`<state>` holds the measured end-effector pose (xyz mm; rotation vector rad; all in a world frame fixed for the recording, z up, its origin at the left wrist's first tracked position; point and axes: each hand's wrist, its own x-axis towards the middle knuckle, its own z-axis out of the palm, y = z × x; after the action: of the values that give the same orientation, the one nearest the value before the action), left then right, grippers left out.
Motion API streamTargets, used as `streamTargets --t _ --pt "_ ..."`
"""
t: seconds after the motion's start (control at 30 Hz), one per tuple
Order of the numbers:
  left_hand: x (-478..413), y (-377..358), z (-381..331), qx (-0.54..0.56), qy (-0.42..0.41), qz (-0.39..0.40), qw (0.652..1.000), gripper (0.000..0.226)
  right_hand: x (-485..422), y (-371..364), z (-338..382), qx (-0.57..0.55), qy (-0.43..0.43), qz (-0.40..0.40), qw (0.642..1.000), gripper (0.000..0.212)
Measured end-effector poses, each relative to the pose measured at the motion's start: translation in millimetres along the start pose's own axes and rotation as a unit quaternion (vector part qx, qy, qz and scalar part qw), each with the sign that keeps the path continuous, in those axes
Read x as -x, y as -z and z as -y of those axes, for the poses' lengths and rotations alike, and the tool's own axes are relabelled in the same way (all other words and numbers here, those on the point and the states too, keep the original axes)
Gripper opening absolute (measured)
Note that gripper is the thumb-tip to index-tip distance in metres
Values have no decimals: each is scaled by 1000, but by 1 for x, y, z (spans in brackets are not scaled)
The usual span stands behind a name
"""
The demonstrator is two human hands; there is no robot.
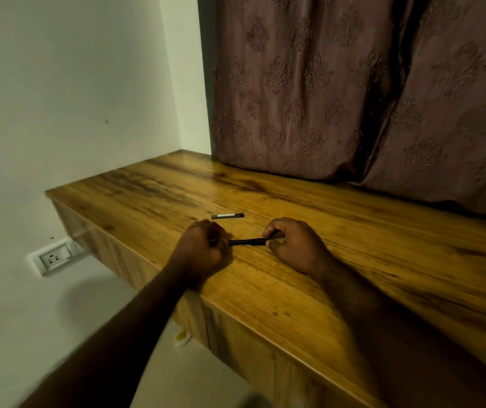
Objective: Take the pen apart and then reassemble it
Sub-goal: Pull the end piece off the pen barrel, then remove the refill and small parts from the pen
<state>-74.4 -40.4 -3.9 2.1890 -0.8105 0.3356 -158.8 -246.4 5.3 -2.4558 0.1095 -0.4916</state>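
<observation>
1. We are holding a black pen point(246, 241) between both hands, low over the wooden desk point(309, 301), near its front edge.
2. Our left hand point(202, 248) is curling into a fist around the pen's left end, with the back of the hand facing up and the fingers tucked under, so that end is hiding inside the grip.
3. Our left forearm is reaching in from the lower left, crossing the desk's front edge at the wrist.
4. Our right hand point(293, 245) is pinching the pen's right end between thumb and forefinger, and the other fingers are folding loosely toward the palm.
5. Our right forearm is lying along the desk top, running back toward the lower right.
6. The pen is lying almost level between the two hands, and only its middle stretch is showing.
7. A short dark pen piece point(227, 215) with a pale band is lying flat on the desk just beyond the hands, apart from both.
8. A patterned curtain point(353, 83) is hanging down onto the back of the desk, and a wall socket point(54, 257) is sitting low on the wall to the left.
</observation>
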Motion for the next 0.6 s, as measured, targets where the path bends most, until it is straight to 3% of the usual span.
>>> streamTargets --t 0.1,0.17,0.47,0.6 --pt "-4 6 1 144 155 -35 977 7 -1 1 -1 -44 -8 -23 999 17" --pt "-9 12 6 193 193 -47 961 5 -1 1 -2 -66 -18 -34 997 16" --pt "-23 10 6 270 210 -94 935 17 -1 3 -4 -103 -18 -56 993 9" --pt "-33 5 13 242 194 -80 947 17 0 7 -5 -174 -32 -103 979 27"
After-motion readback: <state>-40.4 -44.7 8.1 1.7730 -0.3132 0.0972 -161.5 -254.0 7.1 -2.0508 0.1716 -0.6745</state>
